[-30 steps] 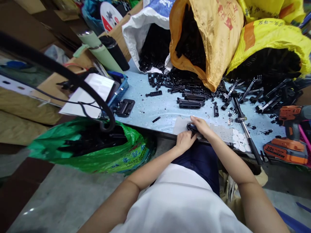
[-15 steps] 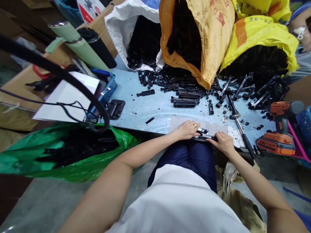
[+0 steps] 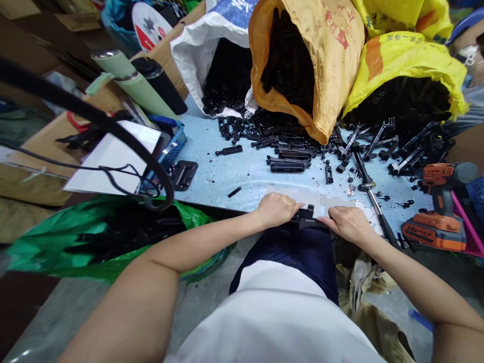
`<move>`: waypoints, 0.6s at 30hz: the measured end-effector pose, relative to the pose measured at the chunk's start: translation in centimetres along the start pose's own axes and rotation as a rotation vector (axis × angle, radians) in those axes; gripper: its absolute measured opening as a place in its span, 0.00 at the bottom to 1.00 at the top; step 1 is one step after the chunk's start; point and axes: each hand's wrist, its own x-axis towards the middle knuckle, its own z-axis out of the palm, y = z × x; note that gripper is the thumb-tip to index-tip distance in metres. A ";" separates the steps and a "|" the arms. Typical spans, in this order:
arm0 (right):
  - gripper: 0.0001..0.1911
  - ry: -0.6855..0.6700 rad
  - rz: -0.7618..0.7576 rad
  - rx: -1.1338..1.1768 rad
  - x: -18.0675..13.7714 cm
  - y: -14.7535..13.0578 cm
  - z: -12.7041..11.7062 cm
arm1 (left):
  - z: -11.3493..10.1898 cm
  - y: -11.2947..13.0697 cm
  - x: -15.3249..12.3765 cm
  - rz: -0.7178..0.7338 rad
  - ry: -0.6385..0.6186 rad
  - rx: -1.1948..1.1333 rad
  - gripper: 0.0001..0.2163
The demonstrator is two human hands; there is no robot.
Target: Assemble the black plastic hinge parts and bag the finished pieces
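Note:
At the table's front edge, my left hand (image 3: 278, 208) is closed, its fingers gripping the left end of a black hinged-looking part (image 3: 307, 218). My right hand (image 3: 348, 223) is closed too, thumb pointing left against the right end of the same part. The part lies over grey cardboard (image 3: 321, 198), just above my lap; its exact kind is too small to tell. Beyond the hands, several finished-looking black bars (image 3: 289, 165) lie side by side. To the right rests a hammer (image 3: 372, 194) with a black grip.
An orange cordless drill (image 3: 436, 201) stands at the right edge. White (image 3: 189, 55), orange (image 3: 336, 65) and yellow sacks (image 3: 408, 53) of black parts line the back. A green bag (image 3: 113, 269) hangs low left, below a dark cable (image 3: 94, 113). A co-worker's arm (image 3: 472, 45) shows top right.
The black part has been turned between my hands, and its silvery faces no longer show. My left hand has shifted slightly left and its grip has rolled over. The view has tilted a little.

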 end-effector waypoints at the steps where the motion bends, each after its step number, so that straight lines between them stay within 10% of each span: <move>1: 0.33 -0.023 0.069 -0.024 0.6 -0.3 0.0 | -0.1 0.0 0.1 -0.070 -0.017 0.021 0.26; 9: 0.24 0.046 -0.283 0.022 4.3 -1.0 -0.2 | 0.1 0.1 1.2 -0.143 -0.047 0.012 0.26; 18: 0.21 0.085 -0.343 0.228 4.8 -0.5 2.4 | 0.9 0.1 0.7 -0.212 -0.113 -0.029 0.25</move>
